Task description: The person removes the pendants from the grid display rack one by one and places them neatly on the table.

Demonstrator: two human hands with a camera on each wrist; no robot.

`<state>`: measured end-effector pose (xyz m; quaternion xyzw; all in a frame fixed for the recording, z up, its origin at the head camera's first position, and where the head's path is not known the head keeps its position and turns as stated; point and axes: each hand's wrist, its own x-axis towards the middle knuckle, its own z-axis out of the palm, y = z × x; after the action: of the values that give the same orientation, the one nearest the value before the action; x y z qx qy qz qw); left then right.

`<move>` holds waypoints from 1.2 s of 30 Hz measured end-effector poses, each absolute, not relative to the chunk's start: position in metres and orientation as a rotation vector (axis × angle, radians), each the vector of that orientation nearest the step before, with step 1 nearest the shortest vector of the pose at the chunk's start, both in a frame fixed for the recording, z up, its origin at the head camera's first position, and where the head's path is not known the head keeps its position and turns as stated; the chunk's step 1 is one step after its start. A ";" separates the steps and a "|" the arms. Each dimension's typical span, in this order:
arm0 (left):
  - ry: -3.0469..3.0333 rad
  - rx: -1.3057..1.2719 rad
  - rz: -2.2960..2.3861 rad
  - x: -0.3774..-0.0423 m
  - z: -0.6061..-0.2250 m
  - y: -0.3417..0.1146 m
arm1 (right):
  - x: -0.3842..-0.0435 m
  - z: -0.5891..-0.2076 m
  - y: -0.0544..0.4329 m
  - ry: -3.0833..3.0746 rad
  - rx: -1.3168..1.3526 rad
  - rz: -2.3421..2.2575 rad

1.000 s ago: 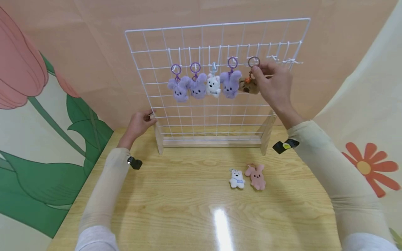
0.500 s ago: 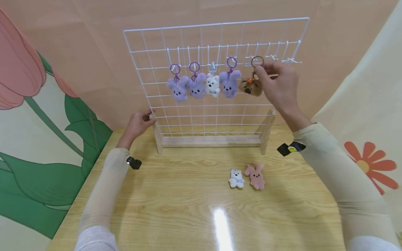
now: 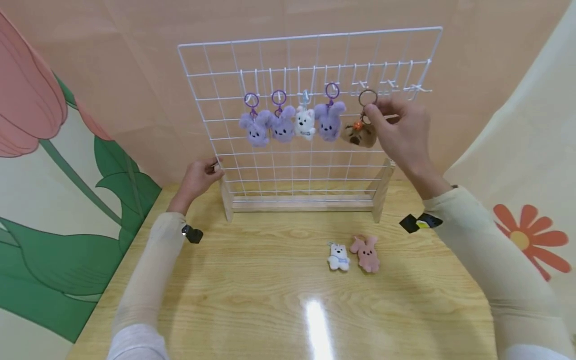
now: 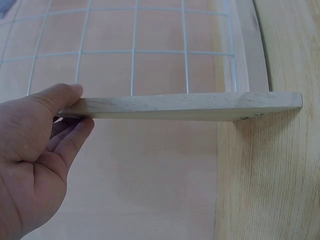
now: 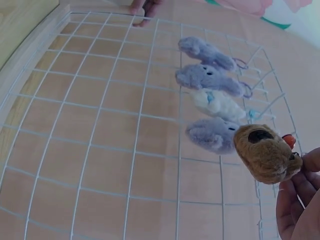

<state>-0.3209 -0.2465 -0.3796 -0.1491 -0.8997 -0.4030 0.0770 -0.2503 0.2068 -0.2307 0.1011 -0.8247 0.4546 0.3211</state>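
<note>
My right hand (image 3: 402,131) pinches a brown plush keychain (image 3: 359,135) by its chain, below the dark metal ring (image 3: 368,98). The plush has a dark nose and an orange bit on top, and hangs in front of the white wire grid rack (image 3: 310,152). Its ring shows just below a bare hook (image 3: 361,84). To its left hang purple bunny keychains (image 3: 330,122) and one white bear keychain (image 3: 305,123) on hooks. My left hand (image 3: 198,177) grips the top of the rack's left wooden upright (image 4: 175,104), thumb on one side and fingers on the other.
On the wooden table (image 3: 252,290) in front of the rack lie a white bear keychain (image 3: 339,257) and a pink bunny keychain (image 3: 366,254). More bare hooks (image 3: 418,88) stick out at the rack's upper right. A peach backdrop (image 3: 112,75) stands behind.
My right hand has drawn the brown keychain slightly right and down, and its ring has dropped from level with the hook to below it. The left hand keeps its grip in place.
</note>
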 end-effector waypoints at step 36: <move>-2.687 -0.450 -1.164 -0.322 -0.382 -0.247 | -0.215 -0.316 0.188 -2.303 0.574 1.172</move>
<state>-0.3220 -0.2471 -0.3817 -0.1513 -0.9034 -0.3912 0.0892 -0.2147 0.1883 -0.3165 0.2104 -0.8436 0.4291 0.2449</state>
